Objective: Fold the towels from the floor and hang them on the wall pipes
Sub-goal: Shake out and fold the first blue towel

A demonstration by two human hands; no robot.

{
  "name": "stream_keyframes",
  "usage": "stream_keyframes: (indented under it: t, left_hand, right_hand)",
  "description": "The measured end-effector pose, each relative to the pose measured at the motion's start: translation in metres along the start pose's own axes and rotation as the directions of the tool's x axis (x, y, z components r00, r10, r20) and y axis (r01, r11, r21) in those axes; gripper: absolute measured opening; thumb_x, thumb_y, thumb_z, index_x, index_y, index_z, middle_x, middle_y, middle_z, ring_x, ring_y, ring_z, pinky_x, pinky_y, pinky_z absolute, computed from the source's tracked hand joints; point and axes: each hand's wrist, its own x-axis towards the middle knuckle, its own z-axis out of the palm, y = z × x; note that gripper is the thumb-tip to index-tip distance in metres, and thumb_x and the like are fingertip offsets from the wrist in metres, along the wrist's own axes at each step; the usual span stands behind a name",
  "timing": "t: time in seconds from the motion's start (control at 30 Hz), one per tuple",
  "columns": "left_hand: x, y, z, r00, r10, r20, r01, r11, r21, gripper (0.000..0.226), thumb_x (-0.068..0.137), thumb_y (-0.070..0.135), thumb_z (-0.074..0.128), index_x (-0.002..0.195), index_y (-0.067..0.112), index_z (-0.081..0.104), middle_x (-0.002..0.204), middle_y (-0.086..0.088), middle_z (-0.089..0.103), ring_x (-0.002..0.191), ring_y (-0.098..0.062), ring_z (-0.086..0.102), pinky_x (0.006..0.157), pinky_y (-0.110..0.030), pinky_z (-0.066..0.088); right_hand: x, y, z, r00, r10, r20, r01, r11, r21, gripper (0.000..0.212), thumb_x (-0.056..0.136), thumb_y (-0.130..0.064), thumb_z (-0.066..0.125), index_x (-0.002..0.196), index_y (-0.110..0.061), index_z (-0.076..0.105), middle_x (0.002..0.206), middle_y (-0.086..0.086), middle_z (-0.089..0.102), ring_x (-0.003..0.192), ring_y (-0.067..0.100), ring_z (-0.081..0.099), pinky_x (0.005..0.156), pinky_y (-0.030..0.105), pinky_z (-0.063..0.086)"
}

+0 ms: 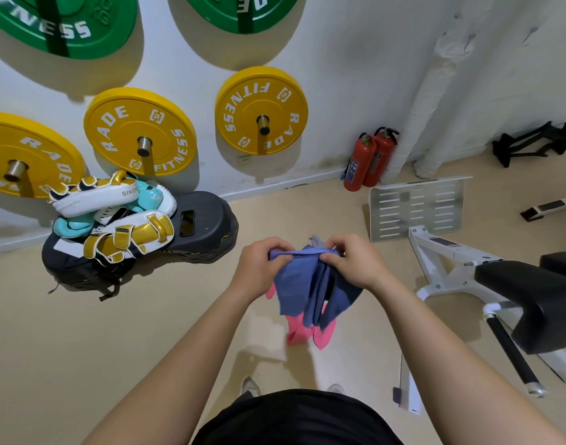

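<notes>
A blue towel (302,284) hangs in folds in front of me, held by its top edge. My left hand (262,264) pinches the left end of that edge and my right hand (352,261) pinches the right end, the two hands close together. A pink towel (307,335) shows below and behind the blue one; whether it lies on the floor or hangs with it I cannot tell. White wall pipes (436,101) run down the wall at the right, wrapped in white tape.
Yellow weight plates (262,110) and green ones (60,24) hang on wall pegs. A pile of boxing pads (114,213) rests on a dark base at the left. Two red fire extinguishers (368,162) stand by the pipes. A white bench frame (452,252) with black padding stands right.
</notes>
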Motion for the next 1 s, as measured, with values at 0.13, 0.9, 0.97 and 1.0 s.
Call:
stream_keyframes:
  t: [0.13, 0.9, 0.97, 1.0]
  left_hand:
    - [-0.001, -0.009, -0.005, 0.997, -0.032, -0.074, 0.029, 0.999, -0.039, 0.019, 0.084, 0.007, 0.072, 0.082, 0.026, 0.073, 0.076, 0.004, 0.07, 0.068, -0.003, 0.058, 0.068, -0.014, 0.047]
    - [0.005, 0.0, 0.02, 0.996, -0.064, -0.061, 0.045, 0.963, -0.267, 0.01, 0.09, 0.009, 0.07, 0.098, 0.009, 0.076, 0.089, -0.004, 0.076, 0.078, -0.01, 0.068, 0.072, -0.021, 0.052]
    - [0.003, 0.0, 0.018, 0.995, -0.081, -0.049, 0.064, 0.956, -0.286, 0.011, 0.091, 0.01, 0.069, 0.099, 0.009, 0.076, 0.087, -0.001, 0.075, 0.075, -0.005, 0.067, 0.069, -0.018, 0.049]
    - [0.001, 0.001, 0.018, 0.996, -0.086, -0.038, 0.071, 0.953, -0.295, 0.012, 0.092, 0.01, 0.067, 0.101, 0.009, 0.076, 0.086, 0.0, 0.075, 0.073, -0.003, 0.066, 0.068, -0.016, 0.048]
  right_hand:
    - [0.004, 0.006, -0.002, 0.998, 0.058, -0.01, -0.057, 0.997, 0.048, 0.006, 0.085, -0.032, 0.072, 0.087, -0.033, 0.066, 0.072, -0.01, 0.062, 0.071, 0.016, 0.056, 0.063, 0.027, 0.038]
    - [0.004, -0.012, 0.018, 1.0, 0.014, -0.019, -0.007, 0.935, 0.354, 0.017, 0.078, -0.021, 0.081, 0.068, -0.022, 0.067, 0.057, -0.009, 0.056, 0.055, 0.008, 0.052, 0.059, 0.029, 0.045]
    - [0.004, -0.012, 0.016, 0.999, -0.028, -0.041, 0.04, 0.943, 0.331, 0.019, 0.082, -0.025, 0.078, 0.069, -0.022, 0.065, 0.057, -0.01, 0.052, 0.054, 0.005, 0.045, 0.054, 0.024, 0.036]
    - [0.003, -0.012, 0.015, 0.998, -0.039, -0.045, 0.052, 0.942, 0.331, 0.02, 0.083, -0.027, 0.078, 0.069, -0.022, 0.064, 0.057, -0.01, 0.051, 0.054, 0.006, 0.043, 0.053, 0.022, 0.035]
